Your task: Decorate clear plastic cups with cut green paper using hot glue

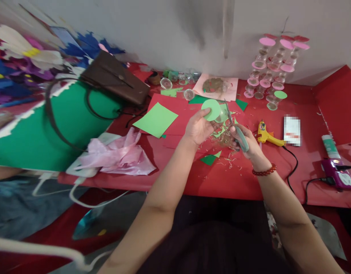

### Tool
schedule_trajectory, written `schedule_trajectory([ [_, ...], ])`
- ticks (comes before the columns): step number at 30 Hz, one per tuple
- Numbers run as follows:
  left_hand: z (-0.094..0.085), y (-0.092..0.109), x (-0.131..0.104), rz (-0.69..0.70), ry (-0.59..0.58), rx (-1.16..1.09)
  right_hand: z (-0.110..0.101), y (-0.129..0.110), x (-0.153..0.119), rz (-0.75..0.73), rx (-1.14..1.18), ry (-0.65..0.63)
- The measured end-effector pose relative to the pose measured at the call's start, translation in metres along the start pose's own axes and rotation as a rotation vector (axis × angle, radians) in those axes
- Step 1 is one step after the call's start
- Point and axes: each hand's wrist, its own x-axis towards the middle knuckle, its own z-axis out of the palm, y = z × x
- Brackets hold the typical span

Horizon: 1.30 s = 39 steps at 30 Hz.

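Held up over the red table is a light green paper disc [211, 110], pinched by my left hand [200, 127]. A clear plastic cup piece [222, 113] is beside the disc, also at my left hand. My right hand [246, 142] grips scissors [241, 138] with grey-green handles, their blades pointing up beside the clear piece. Below both hands lie green paper scraps and thin shavings [225, 137]. To the left of my left hand a light green sheet [156, 120] rests on red paper [181, 129].
A yellow glue gun [269, 136] and a white packet [292, 131] lie right. Pink-and-clear hanging strands [265, 68] stand behind. Left are a brown bag [115, 78] and pink plastic [121, 154]. A purple power socket [339, 175] with cords sits at the right edge.
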Motion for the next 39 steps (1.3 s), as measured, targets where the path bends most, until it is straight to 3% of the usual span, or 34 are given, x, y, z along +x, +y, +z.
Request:
schedule_trajectory([
  [13,0.004,0.011,-0.003,0.006,0.103,0.102,-0.005,-0.006,-0.002,0.021,-0.04,-0.001],
  [22,-0.011,0.015,0.004,0.035,0.135,0.069,-0.004,-0.01,-0.002,0.023,-0.076,0.004],
  [30,-0.018,0.019,0.005,0.066,0.076,0.05,-0.006,-0.011,-0.003,0.015,-0.143,0.003],
  [36,-0.013,0.022,0.004,0.103,0.145,0.081,-0.006,-0.014,-0.004,0.057,-0.194,-0.002],
  [39,-0.018,0.023,0.006,0.089,0.1,0.048,-0.007,-0.013,-0.004,0.046,-0.218,-0.006],
])
